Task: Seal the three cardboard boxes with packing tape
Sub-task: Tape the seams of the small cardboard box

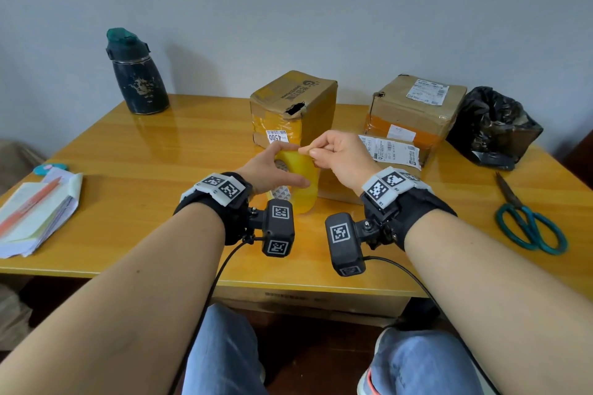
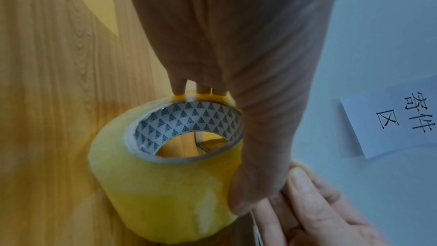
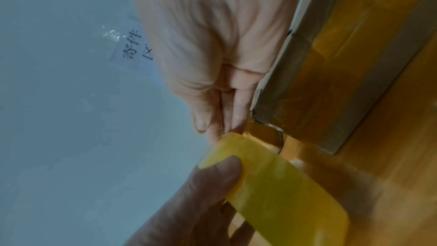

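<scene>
Left hand (image 1: 272,170) fingers spread in a grip; right hand (image 1: 340,154) fingers pinched together.

My left hand (image 2: 231,48) reaches down onto a roll of yellow packing tape (image 2: 163,180), fingers on its far rim, thumb (image 2: 260,184) pressed against its near side. The roll's cardboard core (image 2: 179,119) shows a triangle pattern. Beneath lies the wooden desk (image 2: 52,85). My right hand (image 2: 314,212) touches the thumb. A white paper sign (image 2: 397,117) with handwritten characters sits at right.
</scene>
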`<control>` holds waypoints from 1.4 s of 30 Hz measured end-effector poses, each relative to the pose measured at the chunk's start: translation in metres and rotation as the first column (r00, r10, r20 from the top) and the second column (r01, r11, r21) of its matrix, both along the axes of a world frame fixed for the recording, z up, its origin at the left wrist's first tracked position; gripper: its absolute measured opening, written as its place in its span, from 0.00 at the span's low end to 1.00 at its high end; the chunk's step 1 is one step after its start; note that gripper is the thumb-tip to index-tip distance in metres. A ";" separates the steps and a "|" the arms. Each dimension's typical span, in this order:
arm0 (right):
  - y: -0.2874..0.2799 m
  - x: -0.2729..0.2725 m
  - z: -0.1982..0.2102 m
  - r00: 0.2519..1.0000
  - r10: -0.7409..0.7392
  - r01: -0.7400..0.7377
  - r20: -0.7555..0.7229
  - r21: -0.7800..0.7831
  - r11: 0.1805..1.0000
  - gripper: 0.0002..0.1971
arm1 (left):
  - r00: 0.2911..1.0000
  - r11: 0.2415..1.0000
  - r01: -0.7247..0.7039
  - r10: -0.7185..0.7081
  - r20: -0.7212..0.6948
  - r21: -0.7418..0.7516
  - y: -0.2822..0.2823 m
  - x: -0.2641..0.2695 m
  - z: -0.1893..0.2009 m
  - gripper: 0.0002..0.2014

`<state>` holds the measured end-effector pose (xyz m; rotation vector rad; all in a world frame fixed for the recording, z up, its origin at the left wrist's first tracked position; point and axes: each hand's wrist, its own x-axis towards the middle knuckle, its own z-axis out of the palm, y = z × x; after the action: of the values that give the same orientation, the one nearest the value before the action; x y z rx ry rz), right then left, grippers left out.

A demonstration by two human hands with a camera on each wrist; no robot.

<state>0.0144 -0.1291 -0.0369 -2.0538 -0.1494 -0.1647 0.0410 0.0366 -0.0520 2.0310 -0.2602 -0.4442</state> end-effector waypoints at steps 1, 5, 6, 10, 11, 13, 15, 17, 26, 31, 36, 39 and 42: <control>0.000 0.000 0.001 1.000 0.012 -0.012 -0.013 0.019 1.000 0.08 | 1.000 1.000 -0.002 0.002 0.001 -0.007 0.000 -0.001 0.001 0.37; 0.002 0.002 0.004 0.999 0.011 -0.011 -0.031 -0.004 1.000 0.08 | 1.000 1.000 -0.014 0.014 0.008 -0.020 0.000 -0.002 0.002 0.36; 0.003 0.003 0.004 1.000 -0.008 0.008 -0.017 -0.032 0.999 0.07 | 0.999 1.000 -0.016 0.015 0.033 0.006 -0.002 -0.002 0.003 0.36; 0.006 0.004 0.005 0.996 -0.062 0.071 0.064 -0.150 0.986 0.06 | 0.972 0.991 0.030 -0.059 0.226 0.133 -0.011 -0.006 0.010 0.38; 0.007 0.003 0.005 0.995 -0.066 0.079 0.080 -0.175 0.981 0.06 | 0.967 0.991 0.047 -0.077 0.243 0.126 -0.011 -0.008 0.012 0.37; 0.009 0.000 0.006 0.989 -0.087 0.111 0.121 -0.209 0.972 0.05 | 0.966 0.994 0.047 -0.071 0.247 0.102 -0.009 -0.010 0.014 0.34; 0.012 -0.002 0.006 0.983 -0.098 0.129 0.156 -0.201 0.971 0.05 | 0.975 0.997 0.021 -0.037 0.220 0.075 -0.006 -0.009 0.015 0.31; 0.015 -0.004 0.006 0.979 -0.097 0.130 0.179 -0.181 0.975 0.04 | 0.985 0.998 0.006 -0.016 0.173 0.059 -0.004 -0.007 0.014 0.29; 0.017 -0.003 0.006 0.974 -0.068 0.108 0.216 -0.179 0.978 0.03 | 0.997 1.000 0.009 -0.010 0.072 0.012 0.002 -0.001 0.014 0.28; 0.015 -0.001 0.006 0.978 -0.040 0.068 0.205 -0.129 0.989 0.04 | 0.998 0.999 0.031 -0.029 0.056 -0.032 0.003 0.001 0.016 0.28; 0.013 -0.003 0.005 0.977 -0.015 0.042 0.214 -0.124 0.991 0.03 | 0.997 0.997 0.045 -0.042 0.065 -0.058 0.004 0.000 0.015 0.31; 0.012 -0.004 0.009 0.979 0.019 -0.004 0.204 -0.074 0.997 0.05 | 0.996 0.994 0.012 -0.002 0.087 -0.109 0.007 0.001 0.012 0.33; 0.013 -0.004 0.012 0.978 0.012 0.001 0.208 -0.062 0.998 0.05 | 0.994 0.995 0.009 0.002 0.105 -0.099 0.005 0.001 0.013 0.34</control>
<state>0.0099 -0.1157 -0.0252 -2.0941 -0.2933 -0.3764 0.0418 0.0417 -0.0389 1.9594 -0.3436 -0.3202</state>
